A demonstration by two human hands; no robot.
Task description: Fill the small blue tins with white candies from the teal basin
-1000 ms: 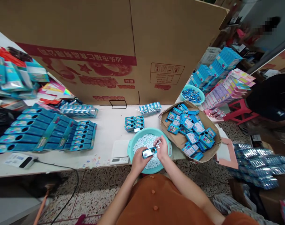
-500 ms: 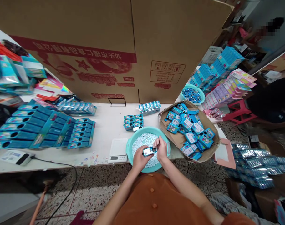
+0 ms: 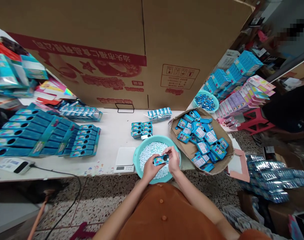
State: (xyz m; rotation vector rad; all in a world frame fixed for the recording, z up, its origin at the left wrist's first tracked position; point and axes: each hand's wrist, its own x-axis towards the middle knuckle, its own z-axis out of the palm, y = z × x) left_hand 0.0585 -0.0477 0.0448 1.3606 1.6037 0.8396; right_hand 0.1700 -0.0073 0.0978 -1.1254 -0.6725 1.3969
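Observation:
A small blue box (image 3: pixel 160 160) with a dark round opening at its right end is gripped by my left hand (image 3: pixel 151 169), its printed face turned up. My right hand (image 3: pixel 174 160) is at the box's right end, fingers curled together; what they pinch is too small to make out. Both hands are over a turquoise basin (image 3: pixel 137 154) filled with small white pellets (image 3: pixel 152 149). Behind the basin, several similar blue boxes (image 3: pixel 141 128) stand in a tight group. A cardboard tray (image 3: pixel 227 158) of loose blue boxes (image 3: pixel 202 131) is to the right.
A white scale (image 3: pixel 125 156) touches the basin's left side. Blue display boxes (image 3: pixel 44 133) line the left of the table. A large carton (image 3: pixel 104 30) walls off the back. At back right, a second turquoise basin (image 3: pixel 217 107) holds shiny blue pieces.
My left hand has tilted the box, so its printed face and round opening now show. My right hand's fingers have come down to the box's right end.

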